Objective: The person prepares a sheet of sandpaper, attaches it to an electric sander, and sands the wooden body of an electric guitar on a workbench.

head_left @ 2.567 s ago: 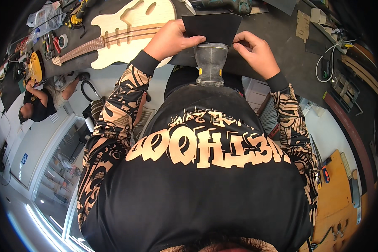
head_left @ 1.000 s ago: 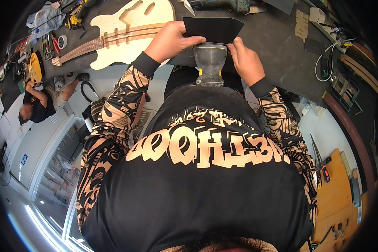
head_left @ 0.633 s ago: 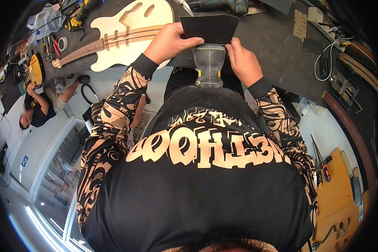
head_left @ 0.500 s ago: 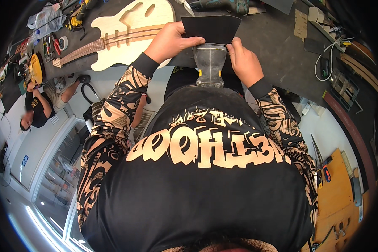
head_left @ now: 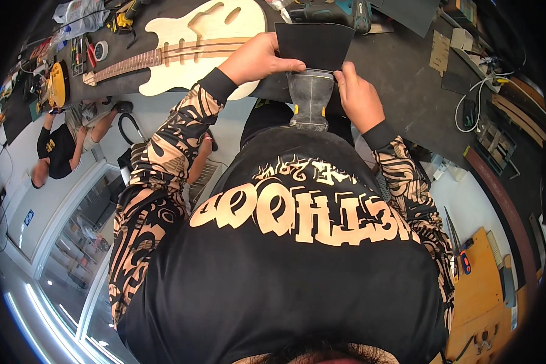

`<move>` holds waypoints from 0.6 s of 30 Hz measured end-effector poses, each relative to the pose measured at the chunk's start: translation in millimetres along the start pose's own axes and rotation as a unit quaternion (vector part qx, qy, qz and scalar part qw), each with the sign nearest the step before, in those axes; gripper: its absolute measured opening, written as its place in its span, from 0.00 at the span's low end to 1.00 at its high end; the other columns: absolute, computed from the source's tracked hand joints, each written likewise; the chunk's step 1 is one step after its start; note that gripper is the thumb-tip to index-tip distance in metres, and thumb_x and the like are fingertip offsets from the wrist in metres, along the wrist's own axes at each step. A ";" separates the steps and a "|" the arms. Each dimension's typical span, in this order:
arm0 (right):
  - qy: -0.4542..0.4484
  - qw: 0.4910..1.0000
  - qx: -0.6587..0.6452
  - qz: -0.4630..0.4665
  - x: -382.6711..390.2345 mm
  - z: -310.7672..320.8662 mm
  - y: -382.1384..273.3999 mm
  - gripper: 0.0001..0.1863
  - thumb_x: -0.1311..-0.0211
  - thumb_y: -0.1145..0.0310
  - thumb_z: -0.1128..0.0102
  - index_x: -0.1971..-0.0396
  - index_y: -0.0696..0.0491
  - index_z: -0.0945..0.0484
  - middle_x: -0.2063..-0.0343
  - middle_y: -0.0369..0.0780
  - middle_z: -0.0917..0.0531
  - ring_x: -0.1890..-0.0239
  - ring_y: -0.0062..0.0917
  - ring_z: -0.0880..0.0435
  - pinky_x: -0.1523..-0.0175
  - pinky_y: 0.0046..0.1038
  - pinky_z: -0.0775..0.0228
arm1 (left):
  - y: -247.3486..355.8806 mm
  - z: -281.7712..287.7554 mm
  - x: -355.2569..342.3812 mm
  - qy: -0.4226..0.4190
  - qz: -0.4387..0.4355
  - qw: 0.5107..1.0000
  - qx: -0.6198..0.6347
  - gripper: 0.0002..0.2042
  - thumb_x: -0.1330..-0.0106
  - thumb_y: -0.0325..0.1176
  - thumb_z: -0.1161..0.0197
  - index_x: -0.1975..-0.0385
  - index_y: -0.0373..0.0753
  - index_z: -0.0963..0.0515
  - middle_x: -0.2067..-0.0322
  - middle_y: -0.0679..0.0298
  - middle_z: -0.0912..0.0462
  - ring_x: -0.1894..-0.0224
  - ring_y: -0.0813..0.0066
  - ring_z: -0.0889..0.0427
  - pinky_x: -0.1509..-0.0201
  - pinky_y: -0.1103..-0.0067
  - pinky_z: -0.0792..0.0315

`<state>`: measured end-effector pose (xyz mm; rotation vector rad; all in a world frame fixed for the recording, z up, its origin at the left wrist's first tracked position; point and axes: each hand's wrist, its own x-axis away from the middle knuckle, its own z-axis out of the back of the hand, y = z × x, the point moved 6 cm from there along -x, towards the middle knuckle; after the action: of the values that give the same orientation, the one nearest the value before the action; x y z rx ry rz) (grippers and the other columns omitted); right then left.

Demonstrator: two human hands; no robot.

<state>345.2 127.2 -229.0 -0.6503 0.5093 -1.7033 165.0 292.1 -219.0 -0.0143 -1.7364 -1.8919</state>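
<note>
1. Head view: holds black, thin, four-sided sheet (head_left: 315,45) at wide end of dusty, grey-black, flared tool (head_left: 309,97).
2. Grasps left side with left hand (head_left: 258,57); pinches lower right corner with right hand (head_left: 360,97).
3. Appears lined up with tool's wide end; cannot tell whether attached.
4. Runs long axis left-right, across tool.

Single view, taken from the wearer's head, facing steeply down. Range is close: the shirt (head_left: 285,267) fills centre and lower frame. Left hand (head_left: 258,59) and right hand (head_left: 359,97) register at upper centre; the counter (head_left: 400,79) spans the top. Fisheye coverage is wide, straight edges bowing toward a dark rim.
</note>
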 end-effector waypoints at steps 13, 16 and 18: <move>-0.002 1.000 0.006 -0.020 2.9 -0.6 -5.0 0.13 0.12 0.61 0.44 0.45 0.55 0.29 0.69 0.53 0.11 0.65 0.58 0.11 0.62 0.56 0.21 | -9.4 -12.4 7.2 0.098 -0.043 0.993 -0.042 0.16 0.30 0.38 0.21 0.48 0.35 0.09 0.55 0.53 0.06 0.54 0.57 0.08 0.45 0.68 0.17; 0.017 1.000 0.011 -0.003 4.8 -1.2 -5.1 0.13 0.12 0.61 0.44 0.45 0.55 0.30 0.70 0.53 0.11 0.66 0.57 0.11 0.62 0.56 0.21 | -13.0 -15.1 8.5 0.116 -0.058 0.989 -0.066 0.16 0.31 0.38 0.21 0.49 0.37 0.09 0.53 0.52 0.07 0.52 0.53 0.09 0.44 0.66 0.17; 0.017 1.000 0.011 -0.003 4.9 -2.0 -4.7 0.12 0.12 0.61 0.44 0.45 0.55 0.30 0.70 0.53 0.11 0.66 0.57 0.11 0.63 0.56 0.22 | -13.5 -16.0 8.8 0.121 -0.077 0.987 -0.068 0.16 0.31 0.38 0.21 0.49 0.38 0.09 0.53 0.52 0.07 0.51 0.52 0.09 0.44 0.65 0.17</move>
<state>339.6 123.4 -226.8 -0.6091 0.5125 -1.7253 157.8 274.0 -230.6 0.2942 -1.4803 -2.0243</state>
